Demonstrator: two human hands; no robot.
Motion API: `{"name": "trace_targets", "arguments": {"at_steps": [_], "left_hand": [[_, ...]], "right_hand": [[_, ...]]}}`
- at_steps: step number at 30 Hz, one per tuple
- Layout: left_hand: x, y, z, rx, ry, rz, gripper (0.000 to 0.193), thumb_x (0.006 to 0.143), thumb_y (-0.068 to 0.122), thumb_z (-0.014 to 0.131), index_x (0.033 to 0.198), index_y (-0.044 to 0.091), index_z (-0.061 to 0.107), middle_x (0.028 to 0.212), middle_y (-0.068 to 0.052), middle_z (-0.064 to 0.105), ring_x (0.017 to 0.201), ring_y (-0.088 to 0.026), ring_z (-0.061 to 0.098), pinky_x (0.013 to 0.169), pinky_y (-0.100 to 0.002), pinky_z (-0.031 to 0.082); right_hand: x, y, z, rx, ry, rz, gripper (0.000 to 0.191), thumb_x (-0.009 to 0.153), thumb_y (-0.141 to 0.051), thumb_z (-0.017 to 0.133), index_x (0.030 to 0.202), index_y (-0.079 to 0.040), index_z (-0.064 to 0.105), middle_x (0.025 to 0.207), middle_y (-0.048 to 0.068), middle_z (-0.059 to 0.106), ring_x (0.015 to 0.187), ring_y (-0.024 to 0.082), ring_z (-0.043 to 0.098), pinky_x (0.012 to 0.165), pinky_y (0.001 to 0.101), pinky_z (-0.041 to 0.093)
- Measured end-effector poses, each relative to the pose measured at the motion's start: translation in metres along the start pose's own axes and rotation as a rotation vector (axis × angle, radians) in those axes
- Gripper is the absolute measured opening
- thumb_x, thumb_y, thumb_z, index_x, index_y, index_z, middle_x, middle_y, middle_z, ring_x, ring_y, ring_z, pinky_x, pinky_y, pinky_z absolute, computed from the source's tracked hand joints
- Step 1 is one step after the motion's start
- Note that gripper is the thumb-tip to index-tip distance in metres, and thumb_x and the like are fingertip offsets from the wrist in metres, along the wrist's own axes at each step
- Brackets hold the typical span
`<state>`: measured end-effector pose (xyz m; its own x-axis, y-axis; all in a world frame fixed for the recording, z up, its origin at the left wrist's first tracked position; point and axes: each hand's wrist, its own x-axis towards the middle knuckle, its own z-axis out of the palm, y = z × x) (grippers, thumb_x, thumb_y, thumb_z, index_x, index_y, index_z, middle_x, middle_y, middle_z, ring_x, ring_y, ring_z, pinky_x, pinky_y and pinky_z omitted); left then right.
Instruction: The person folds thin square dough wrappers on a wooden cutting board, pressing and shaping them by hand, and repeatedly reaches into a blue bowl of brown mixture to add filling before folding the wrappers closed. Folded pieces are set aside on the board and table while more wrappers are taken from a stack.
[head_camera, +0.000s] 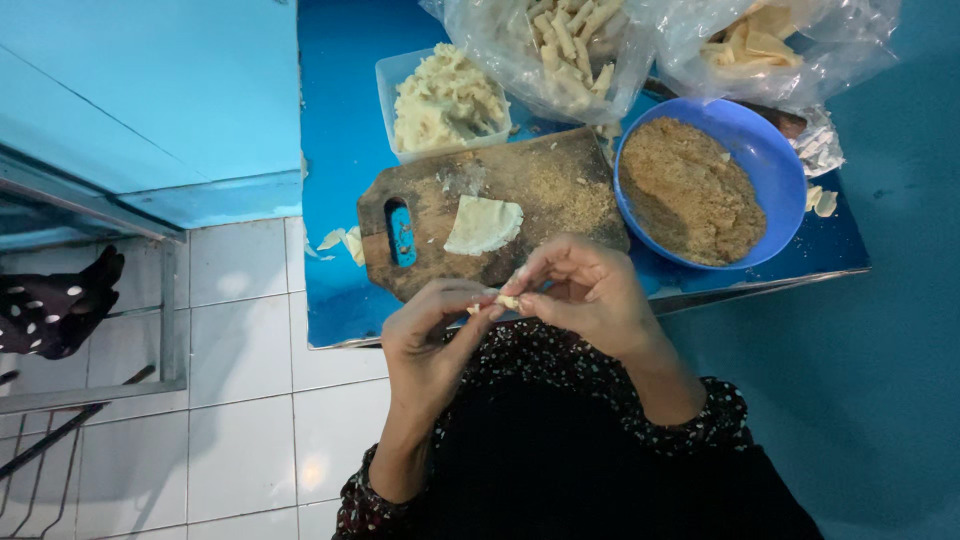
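Small pale dough roll (507, 301) pinched between both hands above near desk (340, 180) edge, long axis left-right. Left hand (432, 335) fingertips clenched on one end, right hand (585, 292) on other (right covers more). Flat wrapper (482, 224) waits on cutting board (500, 215) just beyond.

Blue table (340, 190) bearing a wooden cutting board (540, 190), a blue bowl (780, 160) of brown crumbs, a white tub (385, 75) of pale filling, two clear plastic bags (480, 30) at the far edge, and stray dough scraps (342, 242) beside the board.
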<state>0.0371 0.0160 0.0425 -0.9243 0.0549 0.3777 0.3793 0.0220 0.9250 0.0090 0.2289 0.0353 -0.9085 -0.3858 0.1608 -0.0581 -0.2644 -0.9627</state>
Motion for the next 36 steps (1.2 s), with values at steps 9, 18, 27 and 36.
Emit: {"name": "trace_targets", "arguments": {"at_steps": [9,18,27,36], "left_hand": [[0.001,0.012,0.003,0.198,-0.007,0.124,0.018,0.084,-0.003,0.081,0.1,0.002,0.073,0.102,-0.01,0.075,0.094,-0.02,0.075,0.082,-0.028,0.058],[0.0,-0.002,0.006,0.294,0.014,0.128,0.016,0.086,-0.004,0.078,0.101,0.001,0.073,0.104,-0.01,0.076,0.095,-0.02,0.076,0.083,-0.028,0.059],[0.017,-0.018,0.0,-0.105,0.042,-0.183,0.049,0.093,0.006,0.07,0.14,0.004,0.056,0.114,-0.008,0.076,0.103,-0.011,0.07,0.093,-0.027,0.057],[0.049,-0.038,-0.022,0.939,0.166,0.12,0.026,0.088,0.019,0.08,0.103,0.002,0.068,0.122,-0.021,0.062,0.115,-0.041,0.055,0.099,-0.05,0.042]], "right_hand": [[0.002,0.002,-0.007,-0.033,-0.031,0.067,0.026,0.089,0.007,0.073,0.112,0.0,0.062,0.107,0.009,0.071,0.101,0.014,0.069,0.086,0.0288,0.06],[0.008,0.015,-0.005,-0.089,0.015,0.059,0.022,0.094,0.007,0.068,0.114,-0.002,0.06,0.108,0.006,0.068,0.102,0.012,0.068,0.088,0.0275,0.059],[0.037,-0.026,-0.004,-0.435,0.051,0.111,0.026,0.091,-0.009,0.075,0.116,-0.008,0.07,0.1,0.006,0.078,0.086,0.01,0.074,0.076,0.0257,0.063],[0.107,-0.077,-0.077,-1.355,0.426,-0.631,0.037,0.098,0.005,0.06,0.134,-0.001,0.066,0.13,0.027,0.066,0.115,0.041,0.068,0.094,0.0412,0.058]]}}
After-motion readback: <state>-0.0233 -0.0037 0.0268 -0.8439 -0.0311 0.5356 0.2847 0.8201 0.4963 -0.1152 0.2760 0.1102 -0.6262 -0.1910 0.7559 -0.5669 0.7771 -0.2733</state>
